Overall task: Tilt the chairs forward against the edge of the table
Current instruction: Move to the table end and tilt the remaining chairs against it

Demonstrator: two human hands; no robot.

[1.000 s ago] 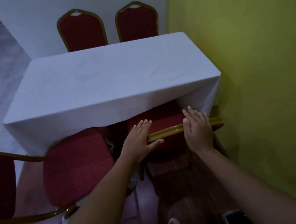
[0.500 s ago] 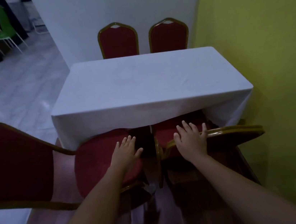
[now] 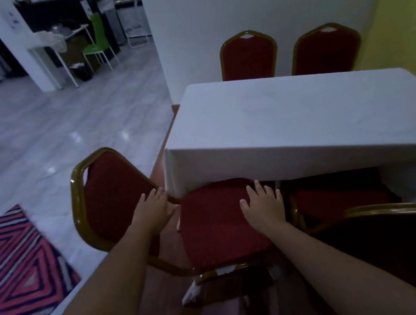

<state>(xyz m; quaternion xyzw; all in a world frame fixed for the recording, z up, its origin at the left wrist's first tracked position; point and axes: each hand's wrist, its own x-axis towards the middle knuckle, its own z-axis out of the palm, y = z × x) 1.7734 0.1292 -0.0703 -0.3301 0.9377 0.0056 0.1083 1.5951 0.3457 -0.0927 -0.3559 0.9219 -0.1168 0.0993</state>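
At the desk (image 3: 302, 118) corner, left hand (image 3: 153, 213) and right hand (image 3: 263, 206), fingers spread, holding nothing, should grip the near chair (image 3: 218, 224) backrest (image 3: 109, 196), tipping it slowly.

Dark red chairs (image 3: 218, 224) with gold frames, white tablecloth (image 3: 289, 122), yellow-green wall (image 3: 407, 33), pink-and-navy diamond-striped rug (image 3: 15, 270)

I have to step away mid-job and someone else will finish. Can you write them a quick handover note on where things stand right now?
Left hand: open, at the backrest edge of the near left chair, not gripping.
Right hand: open, flat over that chair's seat.
Near left chair: turned sideways at the table corner, backrest pointing away to the left, not leaning on the table.
Near right chair: seat under the tablecloth, backrest low towards the viewer; looks handled.
Two far chairs: upright behind the table.
Left: tilt the near left chair, then the far two.
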